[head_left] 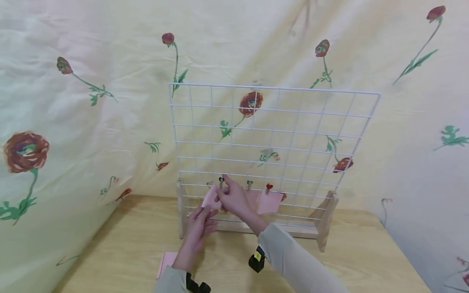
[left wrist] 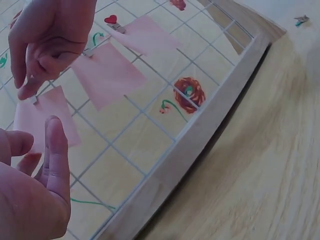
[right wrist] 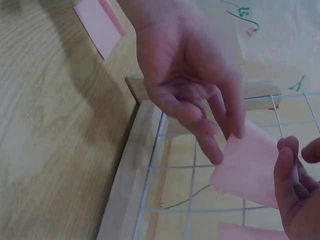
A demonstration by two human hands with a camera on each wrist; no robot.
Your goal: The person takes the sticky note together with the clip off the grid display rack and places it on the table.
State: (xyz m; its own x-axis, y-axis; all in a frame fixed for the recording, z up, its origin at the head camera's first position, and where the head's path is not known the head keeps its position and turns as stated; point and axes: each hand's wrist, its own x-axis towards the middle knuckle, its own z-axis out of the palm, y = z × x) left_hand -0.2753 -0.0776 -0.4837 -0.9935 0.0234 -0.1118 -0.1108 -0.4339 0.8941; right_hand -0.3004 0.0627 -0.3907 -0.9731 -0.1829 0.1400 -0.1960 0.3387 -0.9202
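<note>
At the lower left of a white wire grid panel (head_left: 272,165), my right hand (head_left: 234,199) pinches a small clip (head_left: 221,182) with a dark heart on it. The clip sits at the top edge of a pink paper (right wrist: 250,162), which lies against the grid wires. My left hand (head_left: 198,226) is below and left of the paper. Its fingers are loosely spread, with fingertips touching the paper's edge in the right wrist view. Beside this paper hang a second pink paper (left wrist: 107,77) under a green-heart clip (head_left: 250,184) and a third (head_left: 269,202) under a red-heart clip (head_left: 269,187).
The grid stands in a wooden base (head_left: 324,221) on a wood-grain table (head_left: 366,252). A pink pad of paper (head_left: 167,260) lies on the table beside the left forearm. Behind hangs a flowered cloth (head_left: 121,134). A small clip (left wrist: 301,20) lies on the table.
</note>
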